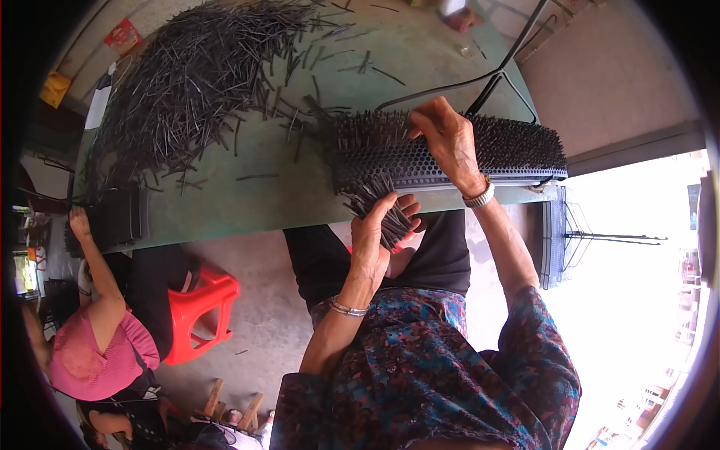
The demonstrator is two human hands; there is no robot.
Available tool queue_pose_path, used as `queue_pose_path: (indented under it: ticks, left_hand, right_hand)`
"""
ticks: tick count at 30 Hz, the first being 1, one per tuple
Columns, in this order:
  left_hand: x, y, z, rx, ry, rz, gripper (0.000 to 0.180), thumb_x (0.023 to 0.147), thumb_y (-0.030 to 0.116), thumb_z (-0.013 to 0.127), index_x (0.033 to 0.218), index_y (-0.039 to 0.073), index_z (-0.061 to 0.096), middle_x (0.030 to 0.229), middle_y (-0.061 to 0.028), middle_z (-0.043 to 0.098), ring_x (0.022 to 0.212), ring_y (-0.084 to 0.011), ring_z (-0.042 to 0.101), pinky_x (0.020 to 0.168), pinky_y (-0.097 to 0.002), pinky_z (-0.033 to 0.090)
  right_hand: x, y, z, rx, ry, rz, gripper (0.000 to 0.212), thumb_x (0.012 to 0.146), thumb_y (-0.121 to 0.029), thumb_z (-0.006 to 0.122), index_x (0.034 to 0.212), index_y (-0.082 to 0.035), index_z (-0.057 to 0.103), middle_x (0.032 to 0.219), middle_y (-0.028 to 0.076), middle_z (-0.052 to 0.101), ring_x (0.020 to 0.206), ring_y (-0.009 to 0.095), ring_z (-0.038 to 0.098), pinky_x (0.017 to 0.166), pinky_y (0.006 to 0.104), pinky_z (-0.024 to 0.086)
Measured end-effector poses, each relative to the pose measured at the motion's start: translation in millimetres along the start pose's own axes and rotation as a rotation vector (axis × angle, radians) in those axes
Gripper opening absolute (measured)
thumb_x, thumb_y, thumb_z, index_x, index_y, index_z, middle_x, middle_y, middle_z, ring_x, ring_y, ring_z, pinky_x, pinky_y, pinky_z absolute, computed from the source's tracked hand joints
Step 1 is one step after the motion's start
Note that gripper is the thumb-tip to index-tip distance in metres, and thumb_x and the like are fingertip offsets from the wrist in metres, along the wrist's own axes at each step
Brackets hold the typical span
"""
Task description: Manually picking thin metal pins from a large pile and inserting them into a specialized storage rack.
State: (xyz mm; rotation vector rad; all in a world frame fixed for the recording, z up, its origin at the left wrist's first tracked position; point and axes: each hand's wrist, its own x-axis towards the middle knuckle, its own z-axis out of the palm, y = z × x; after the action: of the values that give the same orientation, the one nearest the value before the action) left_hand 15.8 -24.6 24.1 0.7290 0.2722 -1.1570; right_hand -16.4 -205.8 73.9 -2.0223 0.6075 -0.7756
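A bundle of thin dark sticks (369,196) is gripped in my left hand (373,234), its ends fanning out above the thumb. My right hand (448,142) reaches over a long black perforated rack (420,161), its fingers pinched together among the upright sticks. What those fingertips hold is too small to make out. Upright dark sticks (517,142) fill much of the rack, while rows of bare holes show along its near side. The rack lies along the table's front edge, just beyond my left hand.
A large heap of loose dark sticks (187,82) covers the far left of the green table (255,202). A bent black metal frame (491,75) rises behind the rack. At left, a person in pink (105,349) works near a red stool (199,315). Another rack (553,240) stands at right.
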Motion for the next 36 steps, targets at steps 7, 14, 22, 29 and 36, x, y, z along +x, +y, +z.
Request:
queue_pose_path:
  ticks: [7,14,22,29,36]
  left_hand:
    - [2,-3,-6,-0.004,-0.021,-0.045,0.023,0.087,0.018,0.070,0.099,0.000,0.062,0.095,-0.0180,0.069,0.085,-0.0290,0.070,0.070,-0.0442,0.061]
    - [1,-1,-2,-0.018,-0.047,-0.074,0.021,0.087,0.018,0.070,0.096,0.001,0.063,0.090,-0.0167,0.069,0.081,-0.0277,0.070,0.069,-0.0447,0.061]
    - [-2,0,2,0.086,0.040,-0.001,0.020,0.087,0.018,0.071,0.093,0.001,0.063,0.082,-0.0142,0.069,0.069,-0.0211,0.068,0.058,-0.0374,0.060]
    - [-4,2,5,0.150,0.018,0.013,0.021,0.088,0.020,0.069,0.098,0.003,0.062,0.085,-0.0122,0.068,0.074,-0.0214,0.067,0.063,-0.0382,0.059]
    - [-6,4,5,0.176,0.021,0.056,0.022,0.088,0.019,0.069,0.101,0.002,0.063,0.085,-0.0131,0.069,0.071,-0.0222,0.068,0.060,-0.0367,0.059]
  right_hand:
    - [7,12,1,-0.066,-0.020,-0.030,0.010,0.092,-0.007,0.062,0.094,0.002,0.059,0.074,0.007,0.066,0.070,0.011,0.066,0.063,0.0248,0.049]
    - [10,21,-1,-0.122,-0.069,-0.098,0.010,0.089,-0.009,0.066,0.094,-0.001,0.062,0.078,0.007,0.067,0.071,0.013,0.065,0.064,0.0278,0.049]
    - [3,29,4,-0.454,-0.035,-0.435,0.013,0.081,-0.015,0.073,0.091,-0.008,0.069,0.086,0.006,0.059,0.077,0.025,0.059,0.067,0.0351,0.049]
    - [-1,34,7,-0.595,0.062,-0.400,0.016,0.080,-0.025,0.074,0.090,-0.012,0.072,0.085,0.007,0.060,0.079,0.028,0.060,0.068,0.0384,0.049]
    - [-20,-8,-7,0.014,-0.406,0.138,0.028,0.089,-0.022,0.070,0.106,0.000,0.068,0.088,0.007,0.067,0.080,0.015,0.063,0.070,0.0308,0.050]
